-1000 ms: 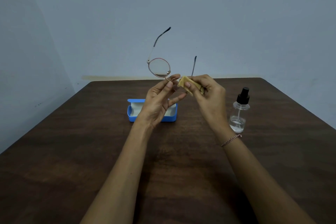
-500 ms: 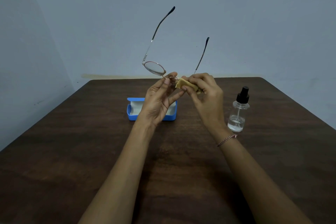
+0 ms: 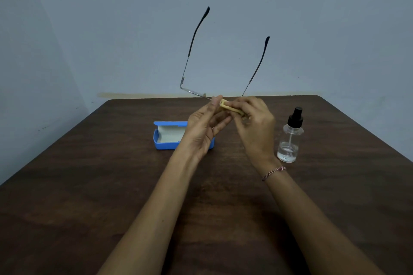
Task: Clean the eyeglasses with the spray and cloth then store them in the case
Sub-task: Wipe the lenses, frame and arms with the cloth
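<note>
Thin-framed eyeglasses (image 3: 191,91) are held above the table with the lenses nearly edge-on and both dark-tipped temples pointing up. My left hand (image 3: 204,126) pinches the frame near the bridge. My right hand (image 3: 253,123) pinches a folded yellow cloth (image 3: 229,106) around the right lens, which the cloth and fingers hide. A blue case (image 3: 164,144) with a white lining lies open on the table behind my left hand. To the right of my right wrist stands a clear spray bottle (image 3: 290,138) with a black pump.
A dark wooden table (image 3: 89,185) fills the lower view, with its far edge against a grey-blue wall and its left and right edges slanting out of view. My right wrist carries a thin bracelet (image 3: 273,172).
The glasses have tipped forward: the left lens, earlier facing me, is now nearly edge-on and the temples stand higher. Both hands stay at the frame with the cloth on the right lens.
</note>
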`<state>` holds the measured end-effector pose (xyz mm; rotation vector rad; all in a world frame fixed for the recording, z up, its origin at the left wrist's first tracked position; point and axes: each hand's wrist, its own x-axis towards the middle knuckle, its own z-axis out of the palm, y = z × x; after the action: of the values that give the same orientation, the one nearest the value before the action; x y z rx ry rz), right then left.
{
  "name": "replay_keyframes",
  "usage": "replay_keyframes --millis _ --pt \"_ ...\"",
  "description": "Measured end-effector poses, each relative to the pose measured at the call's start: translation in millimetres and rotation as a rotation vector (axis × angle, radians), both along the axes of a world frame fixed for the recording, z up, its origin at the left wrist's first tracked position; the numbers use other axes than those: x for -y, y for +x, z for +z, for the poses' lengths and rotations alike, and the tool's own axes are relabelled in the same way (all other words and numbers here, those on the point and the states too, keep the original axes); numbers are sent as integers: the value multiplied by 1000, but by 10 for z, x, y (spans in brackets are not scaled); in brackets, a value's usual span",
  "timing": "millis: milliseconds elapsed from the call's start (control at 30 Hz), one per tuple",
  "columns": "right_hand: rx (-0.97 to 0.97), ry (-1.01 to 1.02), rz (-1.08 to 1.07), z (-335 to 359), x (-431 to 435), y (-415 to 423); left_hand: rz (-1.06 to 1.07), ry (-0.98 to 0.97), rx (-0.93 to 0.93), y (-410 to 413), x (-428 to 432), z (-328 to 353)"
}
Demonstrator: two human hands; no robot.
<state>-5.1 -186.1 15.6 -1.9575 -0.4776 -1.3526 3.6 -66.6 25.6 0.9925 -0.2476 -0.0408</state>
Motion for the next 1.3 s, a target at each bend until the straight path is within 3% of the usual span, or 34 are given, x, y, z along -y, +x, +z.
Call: replay_keyframes --millis 133,333,500,767,900,1000,1300 --pt "-58 -15 97 -17 -29 7 76 31 -11 12 -44 -21" --pt "-527 611 456 48 27 32 244 -20 15 104 -189 -35" --pt "-887 741 492 -77 43 137 264 -23 20 102 -198 -24" --pt "-890 914 511 -9 107 110 145 29 32 28 -64 -31" --pt "-763 965 567 8 90 91 92 98 46 -13 25 -69" --pt "-685 1021 562 17 97 93 105 107 27 -4 46 -89" --pt "-696 1064 730 29 -11 91 219 12 -18 38 -4 -93"
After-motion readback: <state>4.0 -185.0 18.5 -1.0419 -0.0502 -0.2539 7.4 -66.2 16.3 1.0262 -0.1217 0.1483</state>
